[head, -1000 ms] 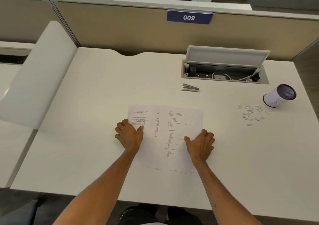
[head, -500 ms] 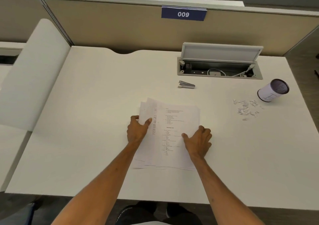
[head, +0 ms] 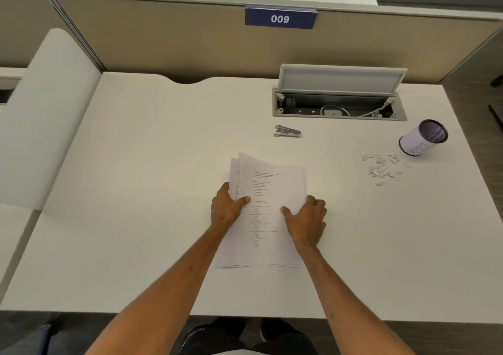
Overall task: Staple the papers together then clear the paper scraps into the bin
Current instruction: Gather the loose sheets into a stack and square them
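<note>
Several printed white papers (head: 268, 191) lie overlapped in a loose stack at the middle of the white desk (head: 141, 180). My left hand (head: 227, 207) grips the stack's left edge, thumb on top. My right hand (head: 307, 220) holds the right edge, fingers curled around it. A grey stapler (head: 287, 131) lies beyond the papers, apart from both hands. A pile of white paper scraps (head: 382, 165) sits at the right. Just behind the scraps stands a small white bin (head: 423, 141) with a dark mesh inside.
An open cable box (head: 339, 108) with its lid raised is set into the desk behind the stapler. A beige partition (head: 163, 39) with a "009" label closes off the back. A white side panel (head: 40, 115) rises at the left.
The spread papers have been slid together into one overlapping stack. My left hand moved right and closed on the left edge; my right hand curled onto the right edge.
</note>
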`<state>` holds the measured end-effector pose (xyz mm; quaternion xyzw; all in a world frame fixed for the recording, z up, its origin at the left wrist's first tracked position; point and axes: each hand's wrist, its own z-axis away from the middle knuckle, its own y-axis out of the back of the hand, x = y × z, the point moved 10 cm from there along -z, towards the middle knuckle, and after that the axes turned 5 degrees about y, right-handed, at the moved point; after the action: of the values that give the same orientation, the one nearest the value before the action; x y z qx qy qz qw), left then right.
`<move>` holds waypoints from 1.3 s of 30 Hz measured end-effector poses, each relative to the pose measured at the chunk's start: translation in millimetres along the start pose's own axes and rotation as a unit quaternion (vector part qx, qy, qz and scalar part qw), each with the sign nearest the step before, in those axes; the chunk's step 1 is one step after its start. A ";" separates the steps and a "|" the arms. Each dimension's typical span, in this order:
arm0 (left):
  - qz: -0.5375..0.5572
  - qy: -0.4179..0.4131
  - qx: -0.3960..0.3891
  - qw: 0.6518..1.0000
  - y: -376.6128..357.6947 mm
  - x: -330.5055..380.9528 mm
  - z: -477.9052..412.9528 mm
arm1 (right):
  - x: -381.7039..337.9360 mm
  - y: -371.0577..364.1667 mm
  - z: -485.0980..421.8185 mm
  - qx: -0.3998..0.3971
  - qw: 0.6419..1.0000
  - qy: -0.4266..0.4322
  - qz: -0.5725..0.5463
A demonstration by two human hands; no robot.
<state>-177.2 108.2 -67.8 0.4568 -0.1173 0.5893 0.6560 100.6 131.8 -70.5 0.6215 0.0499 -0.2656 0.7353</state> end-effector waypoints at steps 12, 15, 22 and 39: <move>0.089 -0.019 -0.043 0.995 -25.2 4.3 -0.1 | -3.4 -7.9 -6.8 -0.035 0.994 0.045 -0.094; 0.129 -0.018 -0.046 0.990 -19.7 9.7 5.2 | 3.8 -3.3 -12.0 -0.036 0.985 0.036 -0.162; 0.228 -0.050 -0.067 0.970 -7.8 36.6 20.4 | 7.0 11.2 -31.9 -0.049 0.951 0.013 -0.305; 0.287 -0.180 -0.026 0.941 39.4 118.2 39.8 | -80.6 110.6 -42.9 -0.075 0.838 0.158 -0.516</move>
<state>-163.8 153.2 54.3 0.4847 -0.3745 0.6572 0.4392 92.8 208.2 50.7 0.4818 0.4990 -0.5002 0.5184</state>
